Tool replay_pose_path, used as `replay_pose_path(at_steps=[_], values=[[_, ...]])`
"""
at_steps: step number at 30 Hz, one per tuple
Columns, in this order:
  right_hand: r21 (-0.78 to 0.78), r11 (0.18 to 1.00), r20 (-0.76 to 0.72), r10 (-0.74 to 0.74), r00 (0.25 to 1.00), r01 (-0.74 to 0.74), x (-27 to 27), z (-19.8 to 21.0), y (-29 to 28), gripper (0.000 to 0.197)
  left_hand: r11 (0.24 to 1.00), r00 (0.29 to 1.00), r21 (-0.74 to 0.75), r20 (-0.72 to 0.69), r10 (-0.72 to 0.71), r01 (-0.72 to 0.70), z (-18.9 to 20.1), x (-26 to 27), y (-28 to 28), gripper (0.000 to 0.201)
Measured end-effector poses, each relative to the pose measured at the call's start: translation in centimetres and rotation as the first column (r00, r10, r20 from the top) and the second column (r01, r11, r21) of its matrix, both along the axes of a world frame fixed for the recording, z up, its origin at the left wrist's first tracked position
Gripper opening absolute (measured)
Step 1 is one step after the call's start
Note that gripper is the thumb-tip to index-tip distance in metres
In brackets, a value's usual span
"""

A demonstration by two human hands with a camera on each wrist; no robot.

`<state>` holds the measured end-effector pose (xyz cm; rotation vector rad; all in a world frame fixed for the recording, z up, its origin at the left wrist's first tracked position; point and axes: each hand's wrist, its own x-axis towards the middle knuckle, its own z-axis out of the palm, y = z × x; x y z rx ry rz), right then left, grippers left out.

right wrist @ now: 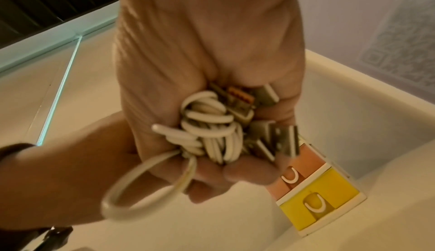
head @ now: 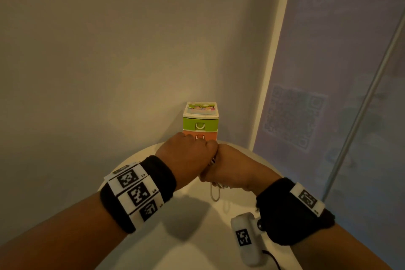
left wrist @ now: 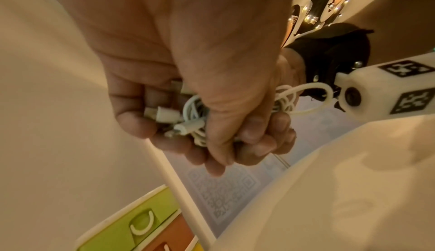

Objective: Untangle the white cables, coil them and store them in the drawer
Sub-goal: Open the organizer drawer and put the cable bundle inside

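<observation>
A bundle of white cables (right wrist: 212, 128) with several USB plugs (right wrist: 263, 134) is bunched between both hands. My right hand (right wrist: 212, 41) grips it from above, fingers curled round the coils. From the left, my left hand (right wrist: 70, 171) closes round the same bundle (left wrist: 195, 117). One loose loop (head: 215, 193) hangs below the hands. In the head view my left hand (head: 188, 153) and right hand (head: 232, 166) meet just in front of a small drawer unit (head: 200, 120). Its green, orange and yellow drawers (right wrist: 317, 195) are closed.
A round white table (head: 197, 237) lies under the hands. The drawer unit stands at its far edge, against a plain wall. A pale panel with a QR code (head: 293, 116) and a slanted metal pole (head: 361, 105) stand to the right.
</observation>
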<state>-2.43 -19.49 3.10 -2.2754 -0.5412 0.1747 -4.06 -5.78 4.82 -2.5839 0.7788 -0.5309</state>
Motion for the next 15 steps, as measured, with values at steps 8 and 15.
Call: replay_pose_path(at_steps=[8,15], values=[[-0.137,0.99,0.228,0.016,0.973,0.016,0.3,-1.4,-0.8,0.007,0.992,0.983,-0.099,-0.174,0.061,-0.079,-0.8,1.4,0.3,0.028],[-0.067,0.984,0.207,-0.146,0.967,0.163,0.5,-2.2,-2.1,0.017,0.897,0.921,-0.395,-0.389,0.032,-0.198,0.3,4.8,0.8,0.051]])
